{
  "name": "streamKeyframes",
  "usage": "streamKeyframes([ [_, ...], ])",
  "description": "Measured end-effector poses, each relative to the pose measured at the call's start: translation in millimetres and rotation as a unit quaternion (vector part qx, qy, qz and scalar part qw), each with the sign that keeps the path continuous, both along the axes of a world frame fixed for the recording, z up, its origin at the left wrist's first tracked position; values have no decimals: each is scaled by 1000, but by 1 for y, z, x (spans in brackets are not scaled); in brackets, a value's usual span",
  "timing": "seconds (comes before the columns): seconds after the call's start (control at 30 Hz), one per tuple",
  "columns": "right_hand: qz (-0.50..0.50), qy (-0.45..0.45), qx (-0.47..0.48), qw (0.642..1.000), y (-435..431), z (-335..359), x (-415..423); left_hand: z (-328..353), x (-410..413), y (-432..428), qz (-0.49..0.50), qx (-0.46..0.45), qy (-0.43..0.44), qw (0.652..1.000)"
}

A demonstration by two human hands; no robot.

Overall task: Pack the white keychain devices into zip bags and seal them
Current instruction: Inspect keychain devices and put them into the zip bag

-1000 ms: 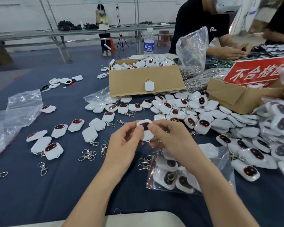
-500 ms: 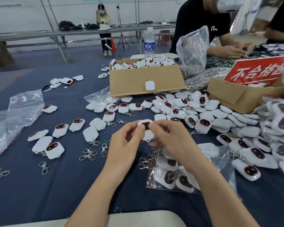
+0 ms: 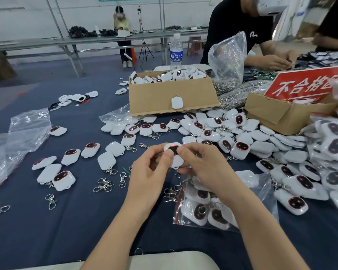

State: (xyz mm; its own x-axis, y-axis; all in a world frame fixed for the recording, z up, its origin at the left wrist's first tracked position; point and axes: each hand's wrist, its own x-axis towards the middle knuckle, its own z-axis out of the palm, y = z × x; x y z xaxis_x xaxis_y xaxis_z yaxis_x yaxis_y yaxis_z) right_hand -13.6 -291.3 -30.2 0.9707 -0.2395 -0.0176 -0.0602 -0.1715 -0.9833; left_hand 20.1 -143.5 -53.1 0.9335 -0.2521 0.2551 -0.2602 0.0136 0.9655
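Both hands hold one white keychain device (image 3: pixel 176 158) with a dark, red-rimmed face above the blue table. My left hand (image 3: pixel 150 170) pinches its left side and my right hand (image 3: pixel 201 164) grips its right side. Just below the right hand lies a clear zip bag (image 3: pixel 265 193) with a red strip, holding several white devices. Loose devices (image 3: pixel 63 180) lie to the left and a big heap of devices (image 3: pixel 242 137) spreads to the right.
An open cardboard box (image 3: pixel 154 98) full of devices stands behind my hands, a second box (image 3: pixel 277 114) with a red sign (image 3: pixel 306 84) at right. Metal clasps (image 3: pixel 105 185) and empty plastic bags (image 3: pixel 18 141) lie at left. A water bottle (image 3: pixel 176 52) and seated people are beyond.
Both hands keep hold of the same device in nearly the same spot; my thumbs have shifted slightly over its face.
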Motion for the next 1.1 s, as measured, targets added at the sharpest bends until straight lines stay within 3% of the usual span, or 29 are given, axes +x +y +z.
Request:
streamKeyframes([
  [0.23,-15,-4,12,1000,0,-1,0,-1,0,-2,-39,20,3,999],
  [0.9,7,-14,14,1000,-1,-4,2,-2,2,-3,-35,4,26,999],
  [1.1,75,-42,14,996,-3,-1,1,-2,4,1,-39,-16,23,999],
])
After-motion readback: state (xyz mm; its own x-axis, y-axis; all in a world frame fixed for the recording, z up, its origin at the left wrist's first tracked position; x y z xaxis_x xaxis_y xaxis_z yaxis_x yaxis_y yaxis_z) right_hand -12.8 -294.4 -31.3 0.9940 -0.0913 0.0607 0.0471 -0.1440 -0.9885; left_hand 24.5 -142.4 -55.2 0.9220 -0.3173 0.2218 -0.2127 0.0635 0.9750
